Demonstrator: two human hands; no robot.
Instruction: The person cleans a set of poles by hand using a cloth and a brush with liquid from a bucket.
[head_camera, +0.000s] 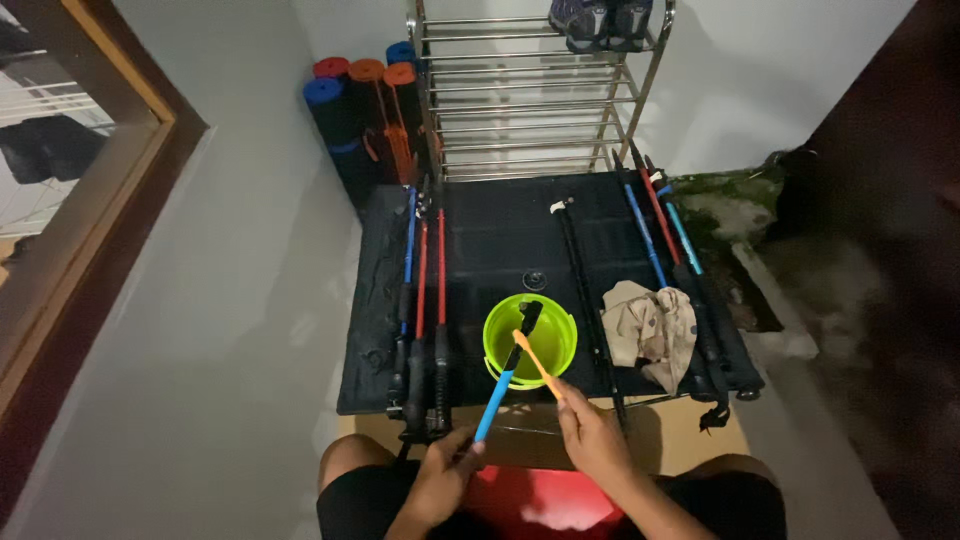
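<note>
Head view: left hand clamped on blue-shafted pole with black grip, its tip over round lime-green plastic bucket. Right hand pinching orange toothbrush, bristles at bucket's 6 o'clock. Crumpled beige cloth at 3 o'clock on black mat. Risk, likely: pressing the bucket rim could tip it, wetting the mat.

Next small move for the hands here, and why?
Probably stroke the orange brush along the pole's black end, just above the green bucket. The left hand holds the blue pole with that end over the bucket; the right hand holds the brush with its head crossing the pole there. Brush and pole already meet, so scrubbing seems the natural step.
</note>
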